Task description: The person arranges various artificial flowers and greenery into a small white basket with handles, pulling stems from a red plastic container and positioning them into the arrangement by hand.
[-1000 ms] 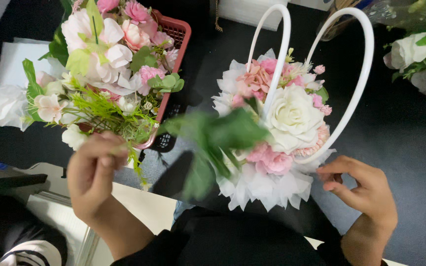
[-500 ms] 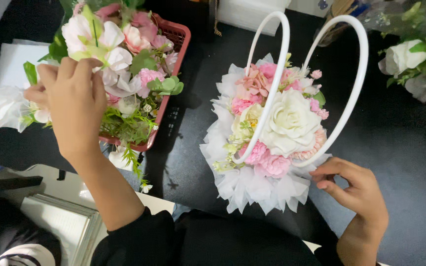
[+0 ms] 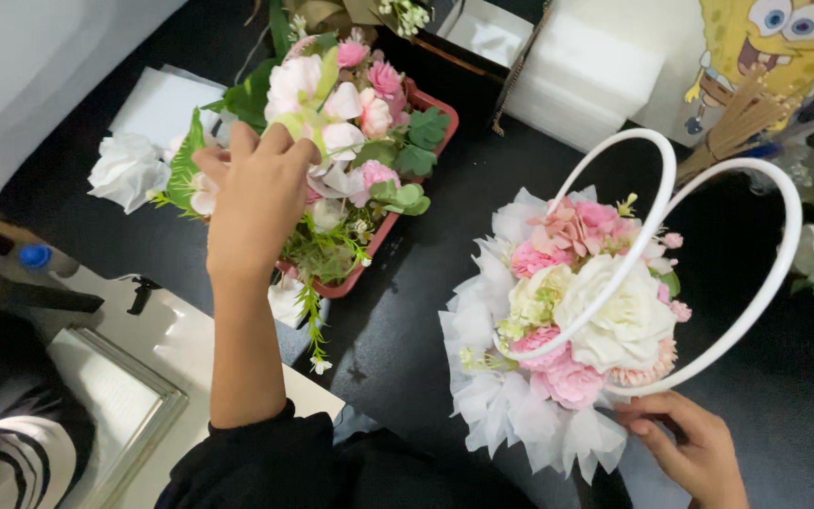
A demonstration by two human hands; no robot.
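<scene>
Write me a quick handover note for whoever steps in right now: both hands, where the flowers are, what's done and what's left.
Left hand: reaching into the red tray of loose flowers, fingers among pale pink blooms and greenery; what it grips cannot be told.
Right hand: steadying the lower edge of the flower basket at its white ruffle.
Basket: on the black table, white double loop handle upright, already filled with a big white rose and pink flowers.
Done: arrangement looks mostly full.
Left: probably adding a stem or leaf from the tray.
</scene>
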